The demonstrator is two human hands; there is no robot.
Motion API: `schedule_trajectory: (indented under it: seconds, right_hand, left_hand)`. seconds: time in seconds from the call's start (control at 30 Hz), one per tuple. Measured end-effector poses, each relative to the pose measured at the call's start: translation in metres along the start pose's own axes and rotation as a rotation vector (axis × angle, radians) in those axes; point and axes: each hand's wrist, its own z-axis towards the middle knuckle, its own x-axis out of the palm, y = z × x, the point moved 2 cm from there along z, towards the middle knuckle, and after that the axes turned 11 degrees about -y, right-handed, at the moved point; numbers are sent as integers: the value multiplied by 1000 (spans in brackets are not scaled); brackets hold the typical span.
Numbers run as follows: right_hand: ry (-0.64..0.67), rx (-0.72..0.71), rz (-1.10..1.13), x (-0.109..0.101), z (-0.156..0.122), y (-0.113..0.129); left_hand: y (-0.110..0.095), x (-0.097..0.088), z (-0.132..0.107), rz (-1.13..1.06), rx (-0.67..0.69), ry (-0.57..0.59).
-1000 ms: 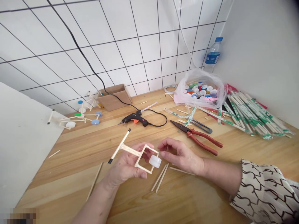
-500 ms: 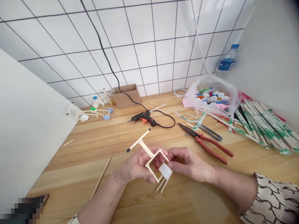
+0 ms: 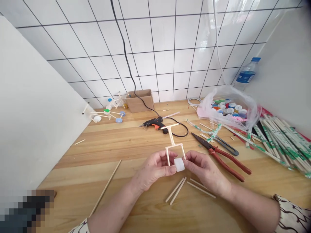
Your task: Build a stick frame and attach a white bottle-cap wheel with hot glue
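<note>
Light, stiff, brittle pale wooden-stick frame (image 3: 172, 137) with white plastic bottle cap (image 3: 179, 164), clamped between left hand (image 3: 155, 170) and right hand (image 3: 206, 171); best held by its lower sides, beside the cap.

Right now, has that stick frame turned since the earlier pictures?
Yes, clockwise: the stick frame now points toward the glue gun, no longer off to the left.

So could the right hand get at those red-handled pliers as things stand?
Probably yes. The right hand sits close beside the red-handled pliers, with only wooden tabletop between them. Its fingers are busy at the white plastic cap on the stick frame, so it would likely let go first.
</note>
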Motion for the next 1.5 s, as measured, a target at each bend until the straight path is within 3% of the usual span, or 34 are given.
schedule_trajectory:
  seconds: [0.33,0.57,0.77,0.87,1.0,1.2,1.37,1.43,1.5]
  right_hand:
    - [-9,22,-30,8,-2,-4]
    - [-60,86,107,10,-4,-8]
    - [-194,124,163,6,-1,-1]
    - [-248,101,72,-2,6,-6]
    - [-175,100,-164,-12,14,-16]
    - [-108,54,-540,-11,13,3]
    - [-116,9,-858,-12,5,21]
    - [-123,-57,-835,-14,0,28]
    - [-37,-139,-629,-16,-5,33]
  left_hand:
    - [4,12,-5,-13,-39,-165]
    - [5,15,-5,-1,-66,-142]
    - [9,19,-9,-11,-182,-53]
    - [14,18,-11,62,-252,89]
    - [14,17,-17,83,-295,305]
    - [0,20,-24,-47,-134,321]
    - [-10,19,-26,-8,40,218]
    - [-14,17,-27,88,142,119]
    - [-18,16,-28,190,249,35]
